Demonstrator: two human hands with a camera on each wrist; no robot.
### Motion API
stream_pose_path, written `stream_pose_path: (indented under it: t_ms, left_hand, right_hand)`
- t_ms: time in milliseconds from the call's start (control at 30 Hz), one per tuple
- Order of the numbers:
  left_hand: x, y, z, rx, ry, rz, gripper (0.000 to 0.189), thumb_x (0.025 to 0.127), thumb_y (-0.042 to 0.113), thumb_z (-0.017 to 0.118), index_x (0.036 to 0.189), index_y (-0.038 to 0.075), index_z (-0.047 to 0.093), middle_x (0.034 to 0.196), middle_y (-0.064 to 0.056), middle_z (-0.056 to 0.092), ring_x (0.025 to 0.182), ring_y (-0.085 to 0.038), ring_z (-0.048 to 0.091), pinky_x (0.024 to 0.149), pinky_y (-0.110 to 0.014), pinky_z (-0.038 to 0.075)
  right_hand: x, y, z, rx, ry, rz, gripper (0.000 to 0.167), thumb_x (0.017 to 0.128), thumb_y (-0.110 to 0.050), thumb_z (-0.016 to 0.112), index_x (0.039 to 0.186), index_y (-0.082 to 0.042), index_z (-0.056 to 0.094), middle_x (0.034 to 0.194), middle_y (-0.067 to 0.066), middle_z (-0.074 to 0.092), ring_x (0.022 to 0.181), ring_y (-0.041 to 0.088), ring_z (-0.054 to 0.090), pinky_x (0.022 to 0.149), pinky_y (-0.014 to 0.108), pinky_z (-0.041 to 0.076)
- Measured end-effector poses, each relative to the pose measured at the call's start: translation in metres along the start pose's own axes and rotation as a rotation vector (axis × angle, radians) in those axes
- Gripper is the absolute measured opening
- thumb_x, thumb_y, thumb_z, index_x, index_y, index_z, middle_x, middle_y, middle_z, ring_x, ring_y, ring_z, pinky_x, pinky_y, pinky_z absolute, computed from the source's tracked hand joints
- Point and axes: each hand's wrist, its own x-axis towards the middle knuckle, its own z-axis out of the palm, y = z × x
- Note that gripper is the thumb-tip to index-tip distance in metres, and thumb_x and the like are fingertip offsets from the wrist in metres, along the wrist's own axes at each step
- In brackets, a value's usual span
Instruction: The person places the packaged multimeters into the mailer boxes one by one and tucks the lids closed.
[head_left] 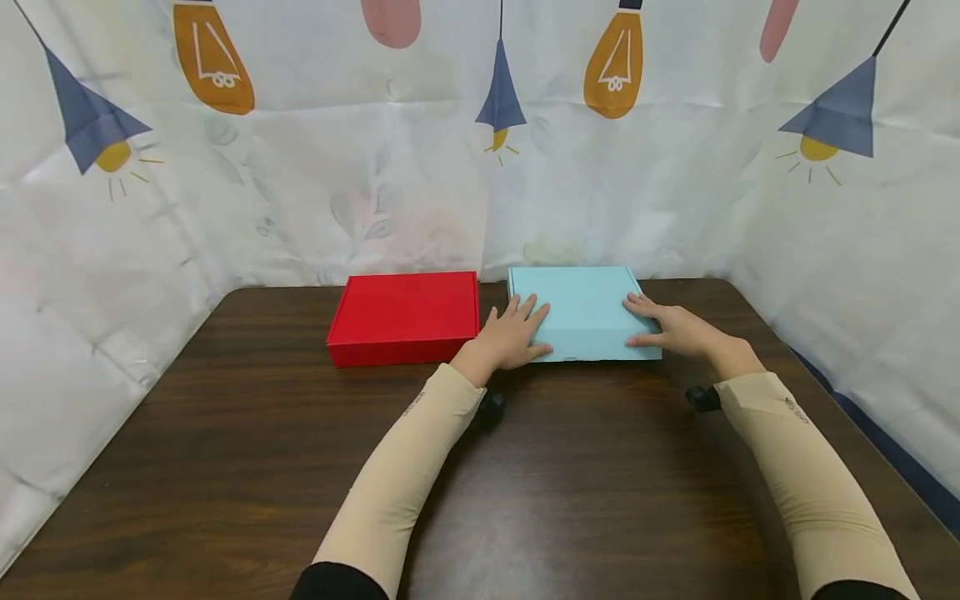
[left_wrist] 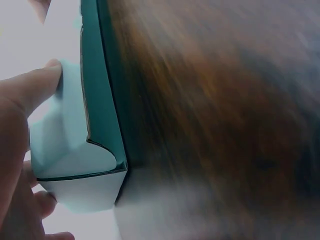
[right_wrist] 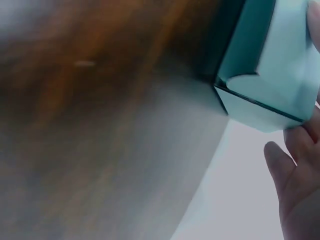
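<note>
A light blue cardboard box [head_left: 581, 304] with its lid down lies flat at the back of the table. At its left front corner, my left hand [head_left: 508, 337] is spread with straight fingers, and its thumb [left_wrist: 42, 82] rests on the lid. Other left fingertips [left_wrist: 46, 202] show beside the box's left end. My right hand [head_left: 678, 329] lies at the right edge, its fingers extended and its thumb on the lid near the front. In the right wrist view, the box's corner [right_wrist: 265, 107] is beside the right fingers [right_wrist: 280, 160].
A red box [head_left: 412, 308] sits just left of the blue one, close to my left hand. The dark wooden table [head_left: 585, 475] reaches back to a white printed curtain [head_left: 300, 183]. Dark wrist cameras [head_left: 703, 398] hang under both wrists.
</note>
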Motion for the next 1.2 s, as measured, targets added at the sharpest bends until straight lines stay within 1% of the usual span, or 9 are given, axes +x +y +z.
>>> stream_pose_path:
  t_ms: [133, 233, 367, 533, 733, 900, 967, 1100, 1200]
  left_hand:
    - [0.000, -0.001, 0.000, -0.037, -0.002, 0.009, 0.081, 0.104, 0.050, 0.053, 0.166, 0.019, 0.012, 0.172, -0.008, 0.003, 0.157, -0.034, 0.000, 0.121, -0.061, 0.016]
    - [0.000, -0.002, 0.000, -0.043, -0.007, 0.006, 0.082, 0.103, 0.052, 0.054, 0.167, 0.021, 0.012, 0.172, -0.007, 0.003, 0.157, -0.033, -0.001, 0.120, -0.062, 0.017]
    - [0.004, -0.002, 0.003, -0.029, -0.006, 0.005, 0.088, 0.100, 0.058, 0.055, 0.167, 0.023, 0.009, 0.172, -0.005, 0.001, 0.156, -0.034, -0.003, 0.120, -0.062, 0.016]
    - [0.008, -0.002, 0.005, -0.036, -0.008, -0.007, 0.092, 0.098, 0.060, 0.057, 0.167, 0.025, 0.007, 0.173, -0.004, -0.002, 0.156, -0.034, -0.007, 0.120, -0.063, 0.015]
    - [0.009, 0.001, 0.004, -0.083, -0.002, -0.031, 0.090, 0.099, 0.054, 0.060, 0.167, 0.025, 0.007, 0.173, -0.003, -0.002, 0.156, -0.034, -0.008, 0.120, -0.063, 0.014]
    - [0.007, 0.002, 0.002, -0.119, -0.007, -0.047, 0.088, 0.101, 0.048, 0.061, 0.167, 0.026, 0.007, 0.172, -0.002, -0.004, 0.156, -0.032, -0.010, 0.121, -0.062, 0.013]
    - [0.005, 0.001, 0.002, -0.131, -0.019, -0.042, 0.088, 0.101, 0.044, 0.063, 0.167, 0.026, 0.006, 0.172, -0.002, -0.005, 0.156, -0.032, -0.010, 0.121, -0.062, 0.013]
    - [0.005, -0.001, 0.001, -0.148, -0.030, -0.024, 0.089, 0.100, 0.035, 0.065, 0.167, 0.026, 0.007, 0.172, -0.001, -0.005, 0.156, -0.031, -0.011, 0.121, -0.062, 0.013]
    - [0.005, -0.001, 0.001, -0.151, -0.024, -0.012, 0.088, 0.100, 0.033, 0.065, 0.167, 0.026, 0.007, 0.172, -0.001, -0.005, 0.156, -0.030, -0.011, 0.121, -0.062, 0.013]
  right_hand:
    - [0.007, -0.001, -0.001, 0.022, -0.020, 0.030, 0.098, 0.091, -0.039, 0.078, 0.162, -0.004, 0.022, 0.170, 0.018, 0.007, 0.155, 0.041, 0.005, 0.117, 0.065, 0.016]
    - [0.009, -0.002, 0.000, 0.017, -0.045, 0.045, 0.104, 0.088, -0.041, 0.081, 0.163, -0.004, 0.019, 0.170, 0.019, 0.003, 0.154, 0.042, 0.002, 0.117, 0.066, 0.016]
    - [0.010, -0.004, 0.001, -0.040, -0.053, 0.058, 0.112, 0.083, -0.045, 0.084, 0.163, -0.004, 0.018, 0.169, 0.022, 0.003, 0.152, 0.048, 0.007, 0.115, 0.067, 0.020]
    - [0.013, -0.009, 0.002, -0.122, -0.034, 0.046, 0.113, 0.081, -0.048, 0.085, 0.162, -0.003, 0.021, 0.167, 0.025, 0.007, 0.151, 0.050, 0.012, 0.113, 0.067, 0.025]
    - [0.014, -0.012, 0.003, -0.176, 0.007, 0.030, 0.109, 0.081, -0.044, 0.086, 0.161, -0.001, 0.026, 0.165, 0.028, 0.013, 0.148, 0.052, 0.018, 0.111, 0.066, 0.030]
    - [0.017, -0.011, 0.006, -0.181, 0.007, 0.022, 0.106, 0.084, -0.043, 0.084, 0.162, -0.002, 0.024, 0.166, 0.027, 0.012, 0.152, 0.047, 0.013, 0.112, 0.065, 0.029]
    - [0.017, -0.011, 0.007, -0.183, -0.004, 0.024, 0.107, 0.085, -0.044, 0.083, 0.162, -0.003, 0.023, 0.167, 0.026, 0.010, 0.153, 0.045, 0.010, 0.112, 0.064, 0.029]
    - [0.016, -0.011, 0.007, -0.200, -0.024, 0.025, 0.109, 0.083, -0.040, 0.086, 0.162, -0.001, 0.021, 0.167, 0.027, 0.010, 0.152, 0.047, 0.011, 0.111, 0.065, 0.030]
    - [0.015, -0.011, 0.005, -0.214, -0.025, 0.016, 0.110, 0.081, -0.037, 0.088, 0.161, 0.002, 0.022, 0.166, 0.029, 0.011, 0.151, 0.049, 0.012, 0.110, 0.066, 0.031]
